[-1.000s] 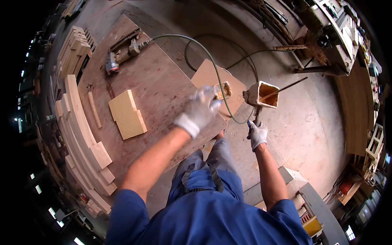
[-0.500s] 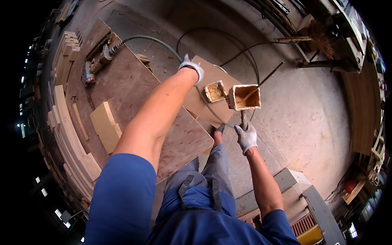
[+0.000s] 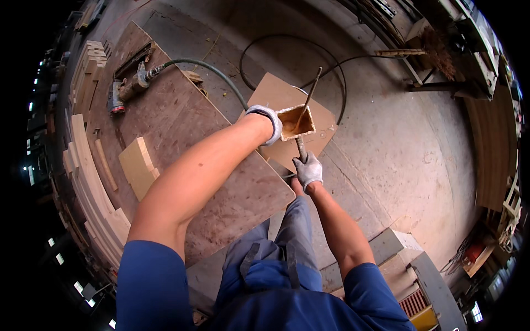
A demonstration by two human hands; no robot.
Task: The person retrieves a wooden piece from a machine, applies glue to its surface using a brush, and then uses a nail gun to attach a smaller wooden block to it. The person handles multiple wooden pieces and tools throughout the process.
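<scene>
A square wooden glue box, caked pale along its rim and amber inside, is held up by its short stick handle. My right hand, in a pale grey glove, is wrapped round that handle. A thin stick leans in the box and pokes out over its far edge. My left hand, gloved too, is at the box's left side; its fingers are hidden, so I cannot tell whether it grips the box. Beneath both lies a brown flat board.
A worktable with a stained top fills the left. On it lie a nail gun with a green hose, a wooden block and long wood strips. A dark hose loops on the floor. A grey machine stands lower right.
My right hand has carried the glue box leftward, and the stick now stands steeper. My left hand has come down and nearer to the box. A smaller glue container is now out of sight.
</scene>
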